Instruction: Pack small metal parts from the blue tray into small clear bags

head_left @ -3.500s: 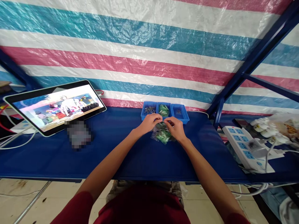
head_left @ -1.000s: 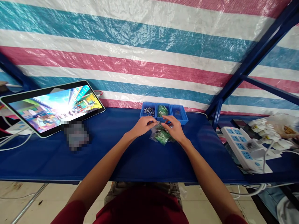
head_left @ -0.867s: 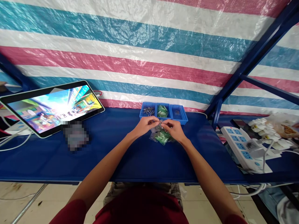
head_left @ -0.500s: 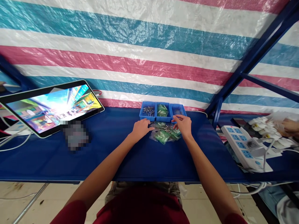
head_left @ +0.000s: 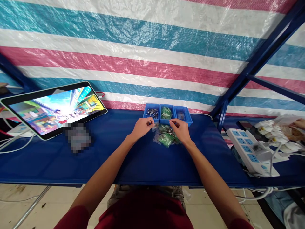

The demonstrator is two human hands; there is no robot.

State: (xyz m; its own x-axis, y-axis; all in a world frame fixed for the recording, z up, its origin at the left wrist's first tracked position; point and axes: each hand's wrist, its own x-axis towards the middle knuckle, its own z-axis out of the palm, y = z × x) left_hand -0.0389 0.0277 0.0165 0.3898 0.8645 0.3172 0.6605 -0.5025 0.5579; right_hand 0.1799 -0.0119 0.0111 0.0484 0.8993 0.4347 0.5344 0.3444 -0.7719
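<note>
My left hand (head_left: 143,126) is closed in a pinch at the front of the left blue bin (head_left: 145,112), which holds small metal pins (head_left: 152,113). What its fingertips hold is too small to make out; a bit of clear plastic shows just below them. Also pinched is my right hand (head_left: 180,129), in front of the middle blue bin (head_left: 166,121) with its green packets (head_left: 166,112). Its contents cannot be made out either. Between and below both hands lies a pile of green pieces (head_left: 166,139), metal pins and clear film on the table.
A right blue bin (head_left: 190,119) contains clear small pieces. On the left stands a lit tablet screen (head_left: 57,109) beside a blurred patch. To the right lie a white power strip (head_left: 247,149), white fittings (head_left: 269,132) and another person's hand (head_left: 297,124). A blue frame post (head_left: 252,60) rises behind.
My right hand has moved left, away from the right bin, and its fingers have drawn together. My left hand has lifted slightly off the pile and its fingers have closed.
</note>
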